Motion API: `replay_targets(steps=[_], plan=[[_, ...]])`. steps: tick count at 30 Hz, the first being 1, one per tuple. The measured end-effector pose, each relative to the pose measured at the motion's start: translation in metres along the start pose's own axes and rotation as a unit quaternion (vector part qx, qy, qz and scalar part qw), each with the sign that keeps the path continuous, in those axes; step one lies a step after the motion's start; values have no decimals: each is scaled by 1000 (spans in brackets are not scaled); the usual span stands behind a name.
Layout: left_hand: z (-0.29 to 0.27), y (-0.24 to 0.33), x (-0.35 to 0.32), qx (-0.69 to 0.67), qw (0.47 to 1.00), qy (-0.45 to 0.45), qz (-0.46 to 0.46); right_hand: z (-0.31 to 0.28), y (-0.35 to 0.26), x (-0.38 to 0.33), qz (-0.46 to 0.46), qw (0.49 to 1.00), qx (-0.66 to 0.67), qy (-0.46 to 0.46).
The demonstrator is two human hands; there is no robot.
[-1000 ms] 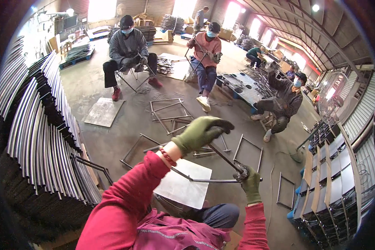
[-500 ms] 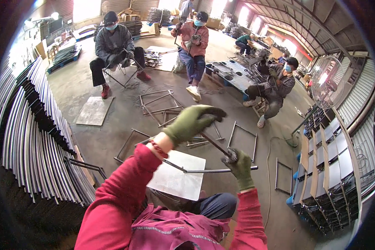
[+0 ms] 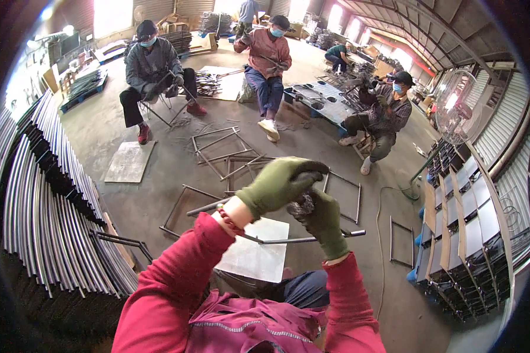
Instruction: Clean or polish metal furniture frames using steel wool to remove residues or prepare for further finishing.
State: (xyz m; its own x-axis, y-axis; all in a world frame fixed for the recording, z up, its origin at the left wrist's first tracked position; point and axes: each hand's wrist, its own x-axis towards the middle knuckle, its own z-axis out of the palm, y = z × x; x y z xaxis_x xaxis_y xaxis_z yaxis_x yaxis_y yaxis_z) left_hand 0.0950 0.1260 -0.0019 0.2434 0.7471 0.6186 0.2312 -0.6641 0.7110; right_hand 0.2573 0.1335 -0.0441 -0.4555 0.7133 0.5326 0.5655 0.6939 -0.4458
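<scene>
My left hand (image 3: pixel 277 187), in a green glove with dark fingertips, is raised in front of me, its fingers curled over toward the right hand. My right hand (image 3: pixel 323 222), gloved alike, is closed just below and beside it, fingertips meeting the left hand's. Whatever they grip there is hidden by the gloves. Below them is a bent metal tube frame (image 3: pixel 288 240); its one bar runs right past my right wrist, and another slants up left behind my left wrist. Under it lies a pale square board (image 3: pixel 254 259).
Several tube frames (image 3: pixel 218 144) lie on the floor ahead. A tall stack of metal tubes (image 3: pixel 53 217) stands left, racked panels (image 3: pixel 465 220) right, near a fan (image 3: pixel 455 109). Seated co-workers (image 3: pixel 153 73) handle metal parts ahead, near a pale perforated table (image 3: pixel 318 100).
My right hand has moved up and left to meet my left hand, which has shifted slightly lower with its fingers more curled. The dark rod between them is no longer visible.
</scene>
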Motion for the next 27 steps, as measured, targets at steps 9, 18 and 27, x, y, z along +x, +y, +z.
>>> replay_targets(steps=[9,18,27], plan=[[-34,-16,-12,-70,996,47,-33,6,70,-37,38,998,-52,17],[-12,-6,0,-49,995,51,-69,19,47,-6,-59,989,-55,125],[9,-8,9,23,994,78,-67,41,17,17,-142,964,-39,223]])
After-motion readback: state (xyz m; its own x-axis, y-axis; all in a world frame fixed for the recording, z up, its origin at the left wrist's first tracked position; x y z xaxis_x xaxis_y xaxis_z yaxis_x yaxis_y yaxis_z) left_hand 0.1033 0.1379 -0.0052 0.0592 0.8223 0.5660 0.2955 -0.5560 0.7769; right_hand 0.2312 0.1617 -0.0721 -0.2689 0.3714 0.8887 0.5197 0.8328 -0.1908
